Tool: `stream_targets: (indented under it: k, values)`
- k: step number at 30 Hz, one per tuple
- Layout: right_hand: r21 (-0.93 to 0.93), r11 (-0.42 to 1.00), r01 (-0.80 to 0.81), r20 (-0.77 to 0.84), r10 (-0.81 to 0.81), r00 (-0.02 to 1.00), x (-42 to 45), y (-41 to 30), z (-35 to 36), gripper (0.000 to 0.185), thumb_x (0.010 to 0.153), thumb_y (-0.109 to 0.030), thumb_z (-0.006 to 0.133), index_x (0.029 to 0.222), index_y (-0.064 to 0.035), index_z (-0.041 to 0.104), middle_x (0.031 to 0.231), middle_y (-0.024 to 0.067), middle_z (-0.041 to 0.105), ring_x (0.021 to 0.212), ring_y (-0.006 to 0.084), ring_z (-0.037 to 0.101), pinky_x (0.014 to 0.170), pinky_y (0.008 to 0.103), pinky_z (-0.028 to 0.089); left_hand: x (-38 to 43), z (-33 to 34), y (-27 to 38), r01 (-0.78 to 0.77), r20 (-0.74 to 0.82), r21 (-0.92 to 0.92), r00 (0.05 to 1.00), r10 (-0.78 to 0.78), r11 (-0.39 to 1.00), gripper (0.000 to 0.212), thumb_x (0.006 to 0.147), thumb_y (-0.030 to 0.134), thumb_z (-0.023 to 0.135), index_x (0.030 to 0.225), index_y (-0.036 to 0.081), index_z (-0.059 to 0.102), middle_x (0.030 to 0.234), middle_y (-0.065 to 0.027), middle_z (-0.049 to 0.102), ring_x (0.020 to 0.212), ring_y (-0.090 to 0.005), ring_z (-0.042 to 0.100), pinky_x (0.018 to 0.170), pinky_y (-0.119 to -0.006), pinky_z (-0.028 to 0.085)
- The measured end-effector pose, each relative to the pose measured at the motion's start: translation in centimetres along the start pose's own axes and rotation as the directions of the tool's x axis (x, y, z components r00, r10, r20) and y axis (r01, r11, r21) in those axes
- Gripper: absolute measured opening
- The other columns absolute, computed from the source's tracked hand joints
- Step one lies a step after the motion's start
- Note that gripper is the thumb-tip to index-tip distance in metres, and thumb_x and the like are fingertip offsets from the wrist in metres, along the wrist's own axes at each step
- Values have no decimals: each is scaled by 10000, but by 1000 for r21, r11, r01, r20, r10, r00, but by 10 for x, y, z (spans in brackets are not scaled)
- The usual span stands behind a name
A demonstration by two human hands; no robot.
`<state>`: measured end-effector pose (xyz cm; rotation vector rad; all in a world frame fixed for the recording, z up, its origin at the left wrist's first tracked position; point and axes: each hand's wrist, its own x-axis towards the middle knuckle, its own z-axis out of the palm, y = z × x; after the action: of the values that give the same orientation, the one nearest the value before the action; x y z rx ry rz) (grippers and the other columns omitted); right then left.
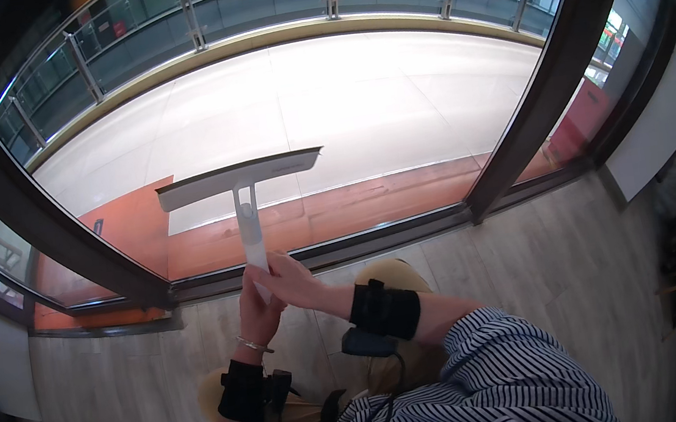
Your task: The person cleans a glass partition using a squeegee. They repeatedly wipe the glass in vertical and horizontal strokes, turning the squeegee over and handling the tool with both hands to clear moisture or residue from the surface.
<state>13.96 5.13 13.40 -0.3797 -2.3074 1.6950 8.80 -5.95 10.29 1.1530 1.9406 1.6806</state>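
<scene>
Both of my hands are closed around the handle of a white window squeegee (250, 222), at the centre left of the view. My left hand (259, 314) grips the low end of the handle, and my right hand (292, 278) wraps it from the right, just above and against the left. The squeegee's wide head with its dark blade edge points away from me, slightly tilted, in front of a large glass pane (326, 123). Whether the blade touches the glass cannot be told. The handle's bottom end is partly hidden by my fingers.
Dark frame posts (525, 77) stand on both sides of the pane, with a dark sill (380, 237) along its foot. Beyond the glass lie an orange-red strip, pale floor tiles and a glass railing (259, 3). White panels stand at far left and right. My knees are close below my hands.
</scene>
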Motion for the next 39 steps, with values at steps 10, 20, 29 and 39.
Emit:
stream_targets:
  k: [10, 20, 29, 39]
  values:
    - [-265, 841, 472, 74, -470, 880, -14, -50, -62, 140, 796, -179, 549, 807, -39, 556, 599, 89, 565, 507, 240, 552, 474, 307, 415, 45, -15, -77, 145, -163, 610, 985, -55, 779, 297, 818, 341, 530, 826, 44, 545, 627, -160, 549, 549, -291, 524, 523, -350, 436]
    - [-87, 846, 526, 30, -526, 850, -3, -8, -44, 139, 783, -144, 561, 709, -30, 536, 544, 92, 520, 474, 251, 511, 439, 315, 379, 90, 94, -76, 200, -60, 800, 965, -255, 565, 315, 802, 382, 485, 792, 69, 513, 623, -150, 573, 573, -326, 572, 477, -408, 450]
    - [-23, 870, 492, 0, -492, 871, 0, -10, -50, 156, 791, -147, 554, 705, -21, 523, 512, 87, 503, 459, 255, 493, 435, 332, 362, 32, 57, -152, 107, -21, 866, 984, -178, 488, 291, 801, 371, 491, 767, 83, 504, 563, -124, 555, 526, -321, 560, 449, -413, 432]
    - [92, 914, 395, 76, -402, 912, 4, -14, -40, 209, 789, -186, 545, 661, -21, 529, 518, 111, 514, 496, 292, 511, 468, 367, 380, 57, 92, -143, 101, -107, 748, 994, -32, 656, 292, 782, 374, 523, 716, 94, 474, 514, -92, 520, 479, -299, 541, 414, -407, 406]
